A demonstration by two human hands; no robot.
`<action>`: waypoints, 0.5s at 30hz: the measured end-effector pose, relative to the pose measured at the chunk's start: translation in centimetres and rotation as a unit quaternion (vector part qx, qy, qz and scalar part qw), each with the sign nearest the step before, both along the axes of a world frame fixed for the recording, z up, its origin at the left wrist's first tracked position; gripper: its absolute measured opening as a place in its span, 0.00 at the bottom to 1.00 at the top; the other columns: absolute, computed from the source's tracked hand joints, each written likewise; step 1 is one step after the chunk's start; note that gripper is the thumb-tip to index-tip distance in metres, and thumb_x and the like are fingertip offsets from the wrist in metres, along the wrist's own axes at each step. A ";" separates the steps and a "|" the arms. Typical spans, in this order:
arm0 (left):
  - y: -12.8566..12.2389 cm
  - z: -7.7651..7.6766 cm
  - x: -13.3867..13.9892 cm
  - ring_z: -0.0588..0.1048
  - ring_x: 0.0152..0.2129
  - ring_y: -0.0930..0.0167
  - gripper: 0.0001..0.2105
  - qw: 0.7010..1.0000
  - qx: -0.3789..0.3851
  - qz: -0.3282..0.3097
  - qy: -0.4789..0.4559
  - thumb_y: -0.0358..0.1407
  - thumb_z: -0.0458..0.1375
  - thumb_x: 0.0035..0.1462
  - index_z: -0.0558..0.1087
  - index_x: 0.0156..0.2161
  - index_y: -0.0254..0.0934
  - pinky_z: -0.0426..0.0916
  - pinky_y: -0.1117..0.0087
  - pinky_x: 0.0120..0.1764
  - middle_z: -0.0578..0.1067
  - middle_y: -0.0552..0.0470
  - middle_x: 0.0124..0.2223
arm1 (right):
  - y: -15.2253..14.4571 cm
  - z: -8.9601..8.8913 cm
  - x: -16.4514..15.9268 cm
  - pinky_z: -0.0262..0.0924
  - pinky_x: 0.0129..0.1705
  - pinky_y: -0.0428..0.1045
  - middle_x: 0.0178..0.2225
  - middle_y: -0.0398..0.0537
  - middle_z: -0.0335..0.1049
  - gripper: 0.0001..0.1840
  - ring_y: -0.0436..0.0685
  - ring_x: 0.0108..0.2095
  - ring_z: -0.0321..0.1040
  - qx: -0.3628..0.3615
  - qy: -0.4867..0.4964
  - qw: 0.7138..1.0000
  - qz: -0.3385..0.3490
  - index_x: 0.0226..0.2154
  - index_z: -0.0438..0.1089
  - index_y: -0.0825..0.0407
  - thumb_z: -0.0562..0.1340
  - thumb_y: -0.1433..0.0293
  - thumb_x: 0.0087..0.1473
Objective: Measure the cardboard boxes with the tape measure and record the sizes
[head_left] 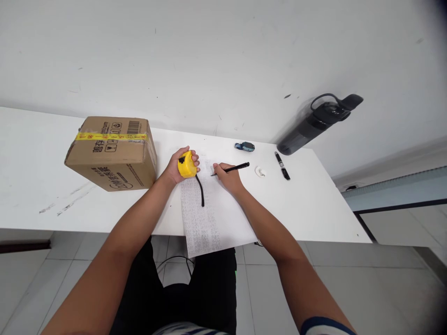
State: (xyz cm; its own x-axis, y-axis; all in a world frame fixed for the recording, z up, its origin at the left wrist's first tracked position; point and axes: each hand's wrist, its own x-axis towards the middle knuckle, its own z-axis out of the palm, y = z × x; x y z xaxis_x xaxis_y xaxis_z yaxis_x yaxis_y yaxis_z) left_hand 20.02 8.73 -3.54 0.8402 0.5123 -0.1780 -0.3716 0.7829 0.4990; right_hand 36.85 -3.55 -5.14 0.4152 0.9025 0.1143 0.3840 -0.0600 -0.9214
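Observation:
My left hand [176, 166] is closed round a yellow tape measure [188, 165], whose black wrist strap [201, 190] hangs over the paper. In my right hand [228, 177] is a slim black pen [238, 167], its tip down at the sheet of paper [223, 223]. Dense rows of small print cover the left part of that sheet, and its near end hangs over the table's front edge. To the left of my left hand stands a taped cardboard box [115, 153].
On the white table [314, 204] to the right lie a small blue-and-black object [245, 146], a small white curved piece [260, 171] and a black marker [282, 165]. A dark water bottle [307, 130] stands at the back right, close to the wall [209, 60].

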 end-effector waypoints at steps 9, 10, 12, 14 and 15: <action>-0.4 0.2 0.2 0.72 0.18 0.72 0.14 0.999 0.040 -0.013 0.021 0.38 0.54 0.62 0.71 0.27 0.33 0.70 0.69 0.27 0.70 0.52 0.22 | 0.1 -0.4 0.2 0.53 0.30 0.49 0.17 0.39 0.56 0.22 0.51 0.23 0.55 0.027 -0.002 0.999 -0.027 0.17 0.64 0.50 0.60 0.56 0.55; -0.5 0.3 0.2 0.72 0.18 0.72 0.14 0.999 0.038 -0.014 0.024 0.38 0.54 0.63 0.71 0.27 0.33 0.70 0.69 0.27 0.70 0.52 0.22 | 0.2 -0.4 0.2 0.54 0.30 0.49 0.17 0.39 0.56 0.22 0.51 0.23 0.55 0.023 0.001 0.999 -0.027 0.17 0.64 0.50 0.60 0.56 0.55; -0.5 0.4 0.3 0.71 0.18 0.72 0.15 0.999 0.033 -0.015 0.026 0.38 0.53 0.63 0.71 0.26 0.33 0.70 0.68 0.27 0.70 0.52 0.21 | 0.2 -0.3 0.3 0.54 0.30 0.49 0.17 0.40 0.57 0.22 0.51 0.23 0.56 0.010 0.007 1.000 -0.009 0.17 0.65 0.50 0.60 0.55 0.55; -0.4 0.4 0.3 0.72 0.18 0.71 0.15 0.999 0.031 -0.015 0.023 0.38 0.53 0.63 0.71 0.26 0.33 0.70 0.68 0.28 0.70 0.52 0.21 | 0.2 -0.2 0.3 0.55 0.30 0.49 0.18 0.40 0.59 0.22 0.51 0.24 0.57 0.006 0.011 1.000 0.000 0.17 0.66 0.50 0.60 0.55 0.55; -0.4 0.4 0.2 0.72 0.18 0.71 0.15 0.999 0.030 -0.015 0.021 0.38 0.53 0.63 0.71 0.27 0.33 0.70 0.68 0.28 0.70 0.52 0.21 | 0.1 -0.2 0.2 0.55 0.31 0.49 0.18 0.40 0.59 0.22 0.51 0.24 0.57 0.009 0.012 1.000 -0.001 0.18 0.67 0.50 0.60 0.54 0.55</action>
